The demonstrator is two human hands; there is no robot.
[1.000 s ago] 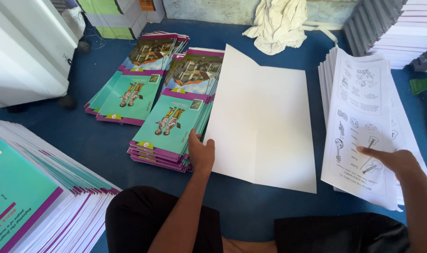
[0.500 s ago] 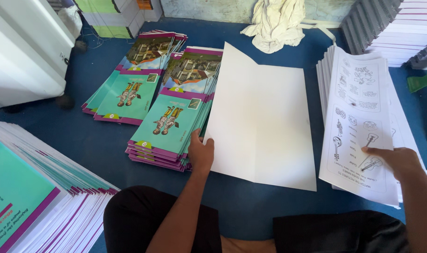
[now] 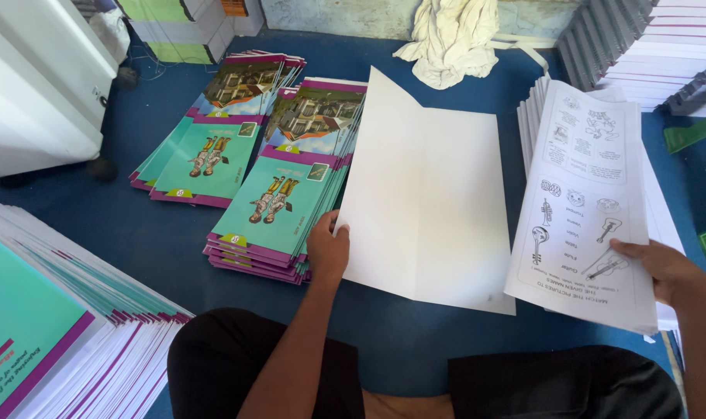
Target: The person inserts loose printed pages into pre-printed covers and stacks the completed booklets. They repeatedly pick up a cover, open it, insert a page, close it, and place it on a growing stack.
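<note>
Your left hand pinches the near left edge of the blank sheet lying open on the blue floor, while your right hand grips a printed bundle, lifted off its pile and not yet on the sheet. Two stacks of covered booklets lie finished at your left; judging by the remaining pile, much is left.

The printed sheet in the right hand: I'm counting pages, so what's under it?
Under the printed sheet lies a stack of white pages, its edges showing at the left. Their faces are covered.
</note>
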